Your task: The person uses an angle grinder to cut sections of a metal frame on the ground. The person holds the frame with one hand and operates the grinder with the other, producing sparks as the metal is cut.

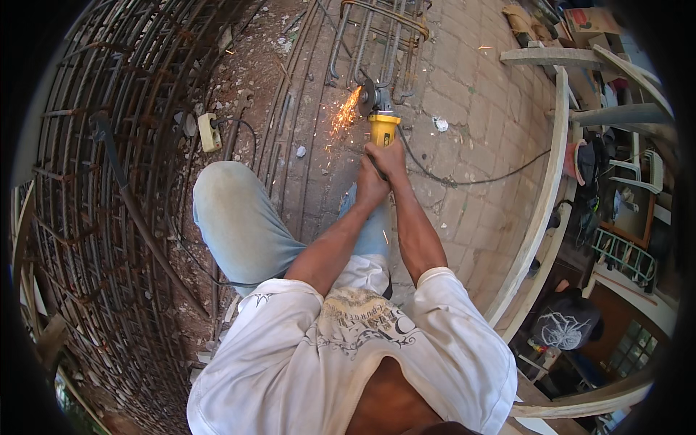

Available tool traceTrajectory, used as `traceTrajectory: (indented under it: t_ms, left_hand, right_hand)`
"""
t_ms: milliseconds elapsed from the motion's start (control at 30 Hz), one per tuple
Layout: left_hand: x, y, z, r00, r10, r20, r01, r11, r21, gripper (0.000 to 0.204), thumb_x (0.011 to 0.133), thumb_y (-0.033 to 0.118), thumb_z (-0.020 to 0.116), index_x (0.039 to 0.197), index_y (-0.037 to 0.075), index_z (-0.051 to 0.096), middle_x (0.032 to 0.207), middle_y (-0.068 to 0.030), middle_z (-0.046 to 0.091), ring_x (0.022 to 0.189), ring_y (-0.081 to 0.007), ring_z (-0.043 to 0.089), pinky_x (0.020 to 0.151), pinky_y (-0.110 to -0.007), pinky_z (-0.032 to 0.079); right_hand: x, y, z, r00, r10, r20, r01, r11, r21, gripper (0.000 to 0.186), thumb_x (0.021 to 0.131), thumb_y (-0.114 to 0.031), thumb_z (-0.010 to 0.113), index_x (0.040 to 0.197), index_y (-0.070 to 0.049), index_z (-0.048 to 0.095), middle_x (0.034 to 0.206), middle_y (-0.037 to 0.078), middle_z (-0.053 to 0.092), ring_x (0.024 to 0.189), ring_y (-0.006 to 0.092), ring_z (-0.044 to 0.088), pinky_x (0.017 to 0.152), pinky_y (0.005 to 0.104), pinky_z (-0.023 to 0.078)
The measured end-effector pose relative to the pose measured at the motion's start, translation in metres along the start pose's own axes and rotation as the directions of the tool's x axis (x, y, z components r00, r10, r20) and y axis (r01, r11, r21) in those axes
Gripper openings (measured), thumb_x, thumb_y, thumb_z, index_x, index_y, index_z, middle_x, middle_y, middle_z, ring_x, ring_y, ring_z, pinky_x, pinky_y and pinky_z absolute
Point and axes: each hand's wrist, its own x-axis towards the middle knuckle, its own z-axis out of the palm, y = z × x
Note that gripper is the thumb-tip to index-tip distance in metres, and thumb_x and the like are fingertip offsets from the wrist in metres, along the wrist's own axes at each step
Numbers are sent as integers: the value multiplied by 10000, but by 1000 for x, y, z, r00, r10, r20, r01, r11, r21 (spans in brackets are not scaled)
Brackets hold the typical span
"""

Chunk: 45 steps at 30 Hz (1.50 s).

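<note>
A yellow angle grinder (384,129) is held out in front of me by both hands. My right hand (391,156) closes round its body, nearer the grinding head. Just below it, my left hand (373,184) grips the rear end. The dark cutting disc (367,97) stands upright beside the bent ends of a rusty rebar cage (395,29) on the ground. Orange sparks (345,114) spray down and left from the disc. Exactly where the disc meets the steel is too small to make out.
A tall stack of rusty rebar cages (123,188) fills the left, a long bar tool (127,192) leaning on it. A pale socket block (209,133) lies by loose rods. The black power cord (478,181) crosses the paving. Wooden beams (554,188) and a person (565,319) are right.
</note>
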Motion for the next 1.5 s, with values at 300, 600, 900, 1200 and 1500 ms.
traceTrajectory:
  t_ms: [300,600,900,1200,1500]
  left_hand:
    - [1,-2,4,998,36,-58,-35,999,17,772,753,296,781,1319,-14,356,1242,-290,563,1148,-449,575,939,-487,469]
    - [4,-10,3,997,51,-55,-54,997,-61,716,736,262,802,1231,-65,400,1155,-302,594,1096,-455,600,890,-490,490]
    - [5,-8,-5,998,21,-63,-14,994,110,662,766,244,769,1194,-89,389,1122,-321,592,1067,-469,602,877,-499,489]
    - [1,-1,2,997,-70,-17,71,996,50,691,771,284,766,1205,-75,366,1152,-344,580,1068,-492,590,874,-513,487]
    - [2,-12,16,976,149,-157,-150,989,5,675,751,256,787,1198,-88,415,1123,-317,588,1068,-470,592,892,-506,482]
  right_hand:
    - [0,-1,2,999,-39,-4,39,999,2,586,676,-259,765,1135,42,560,973,190,690,841,281,682,742,395,531]
    - [3,1,6,998,-56,22,54,995,88,510,668,-255,772,1051,34,599,910,172,693,791,271,678,713,391,528]
    - [21,32,18,997,-70,24,68,995,73,541,646,-285,792,1041,30,600,904,164,693,806,276,680,720,397,529]
    - [8,17,6,998,-61,-15,62,996,70,535,643,-270,794,1037,34,598,895,154,692,797,258,680,715,388,530]
    - [7,9,2,998,-57,-23,59,996,71,451,643,-229,771,965,45,613,832,149,689,715,236,674,648,374,533]
